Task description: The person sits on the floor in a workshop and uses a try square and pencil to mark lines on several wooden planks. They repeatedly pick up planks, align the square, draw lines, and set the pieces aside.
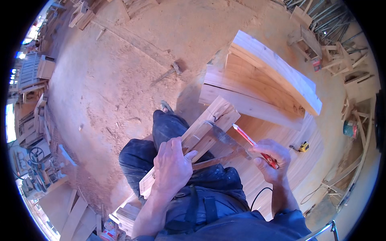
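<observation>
A hammer (pixel 175 69) lies on the far floor (pixel 209 24); a handwheeled machine (pixel 36 173) stands left, metal rods (pixel 332 18) far right.

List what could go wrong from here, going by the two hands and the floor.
1. The wooden piece lies across the lap, with only the left hand on it, so it might shift if pushed.
2. The right hand holds a red-and-white pencil-like tool, its pointed end toward the wood; a slip could leave a stray mark.
3. A hammer lies on the floor and could trip someone.
</observation>
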Demonstrator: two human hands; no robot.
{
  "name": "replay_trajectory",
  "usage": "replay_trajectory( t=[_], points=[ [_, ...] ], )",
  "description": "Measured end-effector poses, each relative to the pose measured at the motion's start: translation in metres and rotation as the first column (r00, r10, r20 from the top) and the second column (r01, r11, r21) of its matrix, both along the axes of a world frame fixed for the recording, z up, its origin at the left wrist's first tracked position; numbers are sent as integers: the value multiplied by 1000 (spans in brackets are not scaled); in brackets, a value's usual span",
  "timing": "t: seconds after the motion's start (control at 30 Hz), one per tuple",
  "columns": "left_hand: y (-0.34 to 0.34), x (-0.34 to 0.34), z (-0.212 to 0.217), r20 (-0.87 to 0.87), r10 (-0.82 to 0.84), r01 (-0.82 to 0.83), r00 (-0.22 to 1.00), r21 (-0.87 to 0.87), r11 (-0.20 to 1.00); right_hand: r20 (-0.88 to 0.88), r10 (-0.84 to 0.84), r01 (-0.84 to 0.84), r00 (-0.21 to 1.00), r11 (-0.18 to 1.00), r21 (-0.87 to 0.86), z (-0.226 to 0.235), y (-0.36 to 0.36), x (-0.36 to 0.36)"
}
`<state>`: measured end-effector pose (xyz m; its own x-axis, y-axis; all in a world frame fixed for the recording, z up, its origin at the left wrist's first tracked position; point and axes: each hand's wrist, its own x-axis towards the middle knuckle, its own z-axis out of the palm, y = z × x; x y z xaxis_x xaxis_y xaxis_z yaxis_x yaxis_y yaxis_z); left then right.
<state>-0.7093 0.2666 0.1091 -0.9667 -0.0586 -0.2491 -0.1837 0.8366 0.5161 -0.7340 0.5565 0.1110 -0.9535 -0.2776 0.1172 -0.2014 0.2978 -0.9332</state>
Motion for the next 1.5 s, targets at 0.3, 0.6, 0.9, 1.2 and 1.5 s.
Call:
replay_trajectory(
  t=[0.3,0.6,0.9,1.2,1.5],
  points=[
    [4,-6,4,31,-24,24,999,15,1000,16,-11,12,1000,998,-60,-5,0,1],
    [7,-10,7,29,-43,43,999,27,999,-11,-16,15,1000,1000,-14,-8,-1,-1],
    [9,-6,3,-12,-31,31,999,24,999,2,11,-11,1000,1000,15,-11,5,-3],
    [12,-3,-2,-56,8,-8,998,7,1000,-1,20,-20,1000,1000,-7,-11,8,-6],
    [9,-3,-4,-78,26,-26,997,0,1000,9,13,-13,1000,1000,-26,-8,11,-6]
  ],
)
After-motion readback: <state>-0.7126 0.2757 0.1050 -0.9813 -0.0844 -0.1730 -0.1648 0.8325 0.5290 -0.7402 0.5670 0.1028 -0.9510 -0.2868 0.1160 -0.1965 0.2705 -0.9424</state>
